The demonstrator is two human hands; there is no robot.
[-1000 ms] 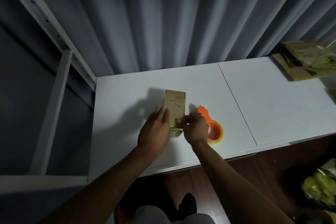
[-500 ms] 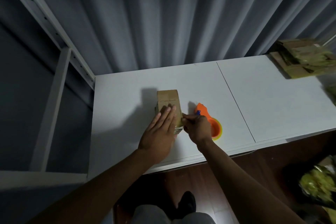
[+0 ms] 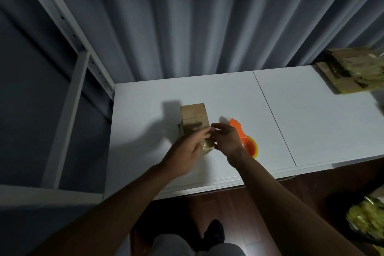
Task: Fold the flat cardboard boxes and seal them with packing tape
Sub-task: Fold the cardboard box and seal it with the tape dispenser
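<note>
- The risk I am seeing: the tape is wrinkling or lifting at the near end of the cardboard box [image 3: 194,119] if you are rubbing it unevenly; the box is also sliding easily on the white table [image 3: 311,122].
- Your left hand [image 3: 190,151] is lying with blurred, rather straight fingers on the box's near end.
- Your right hand [image 3: 226,139] is hovering just right of it, fingers relaxed and holding nothing.
- The orange tape dispenser [image 3: 247,143] is waiting behind your right hand.
</note>
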